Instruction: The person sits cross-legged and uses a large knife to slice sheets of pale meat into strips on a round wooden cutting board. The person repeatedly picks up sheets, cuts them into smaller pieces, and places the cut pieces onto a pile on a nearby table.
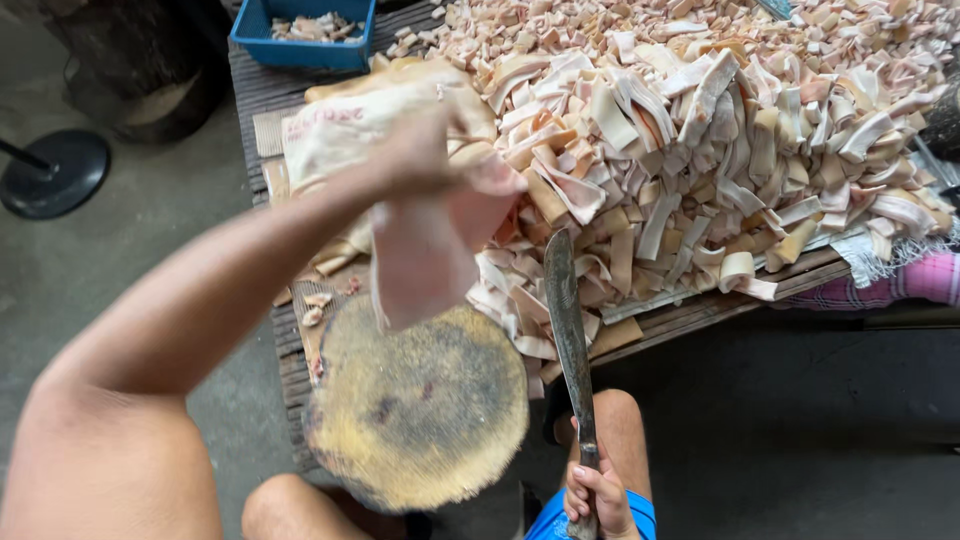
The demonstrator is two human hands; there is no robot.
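Note:
My left hand (440, 160) is raised above the table, gripping a pale pink slab of pork skin (420, 262) that hangs down toward the round wooden chopping block (420, 405). Low near my knee, my right hand (598, 497) is closed on the handle of a long dark cleaver (566, 320). Its blade points up and away, past the right edge of the block. The hanging slab is blurred by motion.
A large heap of cut pork skin strips (700, 130) covers the wooden slat table (700, 315). Whole skin sheets (350, 115) lie at its left end. A blue plastic crate (300, 35) stands at the back left; a black round stand base (55, 172) rests on the concrete floor.

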